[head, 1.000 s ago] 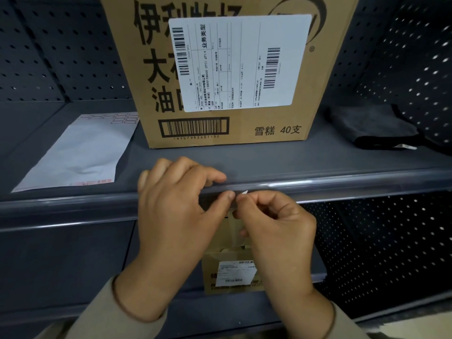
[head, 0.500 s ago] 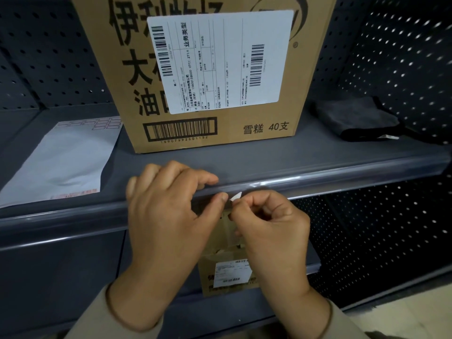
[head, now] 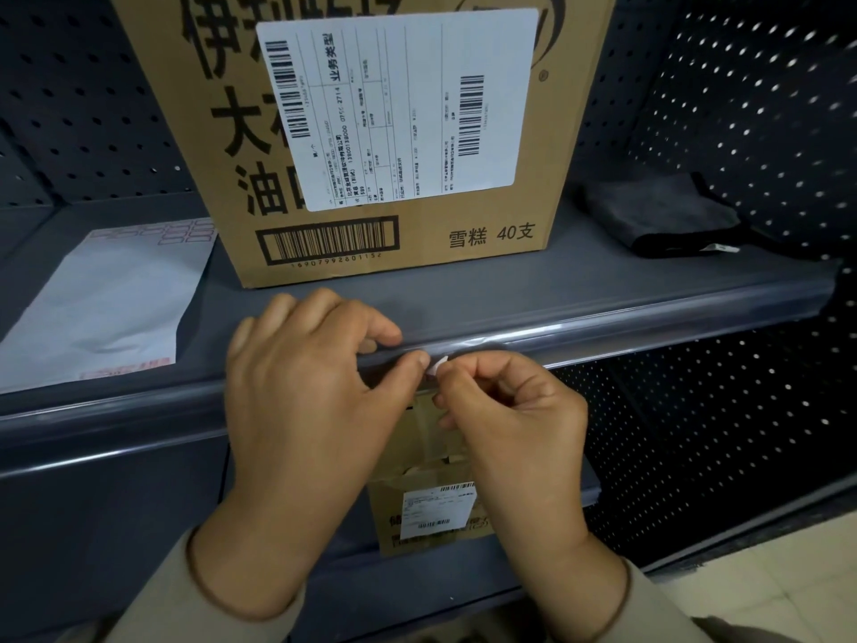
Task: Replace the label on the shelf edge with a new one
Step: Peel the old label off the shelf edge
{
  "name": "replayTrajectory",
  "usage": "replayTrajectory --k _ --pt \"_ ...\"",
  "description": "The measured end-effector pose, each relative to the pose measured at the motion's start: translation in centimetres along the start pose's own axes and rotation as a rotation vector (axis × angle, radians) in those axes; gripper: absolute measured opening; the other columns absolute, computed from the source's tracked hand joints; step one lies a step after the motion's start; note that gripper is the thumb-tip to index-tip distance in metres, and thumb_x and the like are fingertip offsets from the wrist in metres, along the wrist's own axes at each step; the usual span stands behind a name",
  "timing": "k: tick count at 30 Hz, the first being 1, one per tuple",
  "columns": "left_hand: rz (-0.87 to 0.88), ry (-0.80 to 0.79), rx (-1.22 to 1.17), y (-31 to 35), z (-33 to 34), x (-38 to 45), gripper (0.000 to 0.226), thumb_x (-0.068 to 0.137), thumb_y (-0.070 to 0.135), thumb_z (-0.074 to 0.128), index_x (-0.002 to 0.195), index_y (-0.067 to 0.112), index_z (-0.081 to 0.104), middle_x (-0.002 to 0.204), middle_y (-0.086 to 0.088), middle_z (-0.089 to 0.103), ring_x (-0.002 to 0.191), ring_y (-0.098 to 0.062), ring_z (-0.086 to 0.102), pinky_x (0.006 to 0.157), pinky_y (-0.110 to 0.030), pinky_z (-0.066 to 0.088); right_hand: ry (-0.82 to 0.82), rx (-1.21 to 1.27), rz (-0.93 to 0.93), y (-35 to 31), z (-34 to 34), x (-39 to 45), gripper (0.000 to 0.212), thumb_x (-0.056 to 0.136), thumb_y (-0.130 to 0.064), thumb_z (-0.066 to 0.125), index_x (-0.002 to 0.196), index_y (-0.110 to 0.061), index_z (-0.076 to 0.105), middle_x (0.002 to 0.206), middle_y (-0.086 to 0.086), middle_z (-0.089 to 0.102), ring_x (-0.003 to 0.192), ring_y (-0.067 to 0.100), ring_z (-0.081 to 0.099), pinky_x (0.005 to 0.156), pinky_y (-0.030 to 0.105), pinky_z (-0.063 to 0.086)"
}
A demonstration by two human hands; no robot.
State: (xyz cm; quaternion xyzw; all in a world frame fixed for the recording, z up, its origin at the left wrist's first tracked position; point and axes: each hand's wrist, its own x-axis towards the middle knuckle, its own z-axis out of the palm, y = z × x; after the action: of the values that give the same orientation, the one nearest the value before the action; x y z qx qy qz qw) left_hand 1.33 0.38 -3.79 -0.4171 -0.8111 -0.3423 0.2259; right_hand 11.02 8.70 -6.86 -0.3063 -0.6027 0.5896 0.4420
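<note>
A clear plastic label strip runs along the grey shelf edge [head: 649, 320]. My left hand [head: 306, 392] rests on that strip, fingers curled over its top and thumb pressed on its front. My right hand [head: 505, 415] is just to its right, thumb and forefinger pinched on a small white label [head: 437, 365]. Only a corner of the label shows, sticking up beside the left thumb tip at the strip. Whether the rest sits inside the strip is hidden by my fingers.
A large cardboard box [head: 371, 132] with a white shipping sheet stands on the shelf right behind my hands. A white label sheet [head: 102, 304] lies to the left, a folded dark cloth [head: 668, 215] to the right. A smaller box [head: 426, 517] sits on the lower shelf.
The white label corner has lifted a little further out between my right fingertips. Both hands stay at the same spot on the strip; the view has shifted slightly.
</note>
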Motion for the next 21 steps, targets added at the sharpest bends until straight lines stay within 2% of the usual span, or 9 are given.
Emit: replayTrajectory --k 5,11,17,19,21 --pt "-0.008 -0.004 -0.006 -0.01 0.09 0.01 0.02 0.073 0.043 0.072 0.08 0.026 0.066 0.076 0.013 0.053 0.078 -0.015 0.049 0.073 -0.033 0.032 0.002 -0.007 -0.021 0.2 -0.13 0.04 0.012 0.076 -0.006 0.074 0.069 -0.015 0.074 0.063 0.009 0.071 0.06 0.031 0.067 0.058 0.029 0.056" --pt "-0.016 0.005 -0.013 0.05 0.1 -0.1 0.02 0.072 0.043 0.073 0.079 0.025 0.066 0.075 0.011 0.055 0.078 -0.017 0.05 0.073 -0.034 0.033 0.011 -0.014 -0.033 0.43 -0.04 0.02 0.016 0.076 -0.002 0.073 0.068 -0.016 0.072 0.06 0.008 0.069 0.059 0.032 0.067 0.056 0.029 0.054" --pt "-0.017 0.002 -0.019 0.07 0.08 -0.15 0.02 0.073 0.043 0.072 0.079 0.025 0.066 0.075 0.012 0.055 0.078 -0.017 0.05 0.074 -0.032 0.032 0.012 -0.02 -0.036 0.4 -0.16 -0.09 0.014 0.076 -0.002 0.071 0.066 -0.013 0.07 0.061 0.014 0.068 0.06 0.037 0.064 0.054 0.036 0.055" --pt "-0.022 -0.008 -0.015 0.06 0.04 -0.09 0.02 0.073 0.044 0.071 0.08 0.026 0.065 0.076 0.012 0.055 0.078 -0.016 0.05 0.074 -0.032 0.032 -0.002 -0.004 -0.027 0.34 -0.27 -0.25 0.014 0.077 -0.004 0.071 0.068 -0.014 0.072 0.063 0.014 0.069 0.061 0.037 0.064 0.055 0.035 0.054" --pt "-0.017 -0.032 -0.007 -0.09 -0.07 -0.02 0.02 0.074 0.045 0.069 0.082 0.027 0.065 0.076 0.012 0.055 0.079 -0.015 0.049 0.074 -0.031 0.031 -0.029 0.026 -0.023 0.17 -0.38 -0.49 0.014 0.081 -0.007 0.073 0.07 -0.015 0.074 0.063 0.012 0.07 0.058 0.03 0.065 0.055 0.031 0.055"
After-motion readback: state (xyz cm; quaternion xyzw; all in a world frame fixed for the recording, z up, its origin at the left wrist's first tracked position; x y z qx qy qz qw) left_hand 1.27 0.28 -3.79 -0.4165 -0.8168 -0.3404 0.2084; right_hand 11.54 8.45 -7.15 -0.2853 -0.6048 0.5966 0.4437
